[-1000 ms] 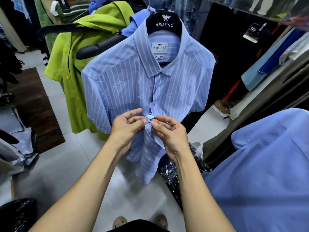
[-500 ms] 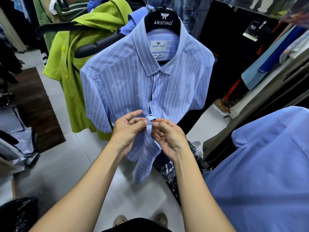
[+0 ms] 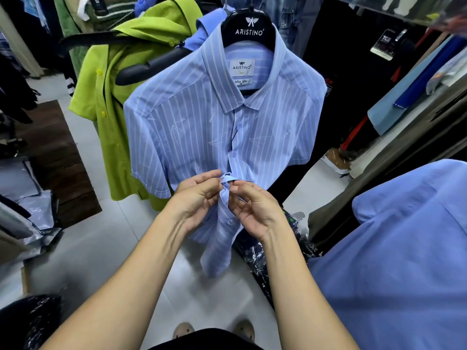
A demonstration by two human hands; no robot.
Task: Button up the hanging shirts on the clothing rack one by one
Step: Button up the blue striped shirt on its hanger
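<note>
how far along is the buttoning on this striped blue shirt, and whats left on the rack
Done: the striped blue shirt is closed from below the collar down to the hands, with fastened buttons showing on its placket. In hand: the left hand and right hand pinch the placket at mid-front, working a button. Left: a lower button looks unfastened, the hem hangs apart, and the green shirt behind hangs open.

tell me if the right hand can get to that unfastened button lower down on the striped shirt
Probably yes: the button lies bare on the striped shirt placket beside the right hand, with nothing between them, though that hand now pinches the placket higher up.
</note>
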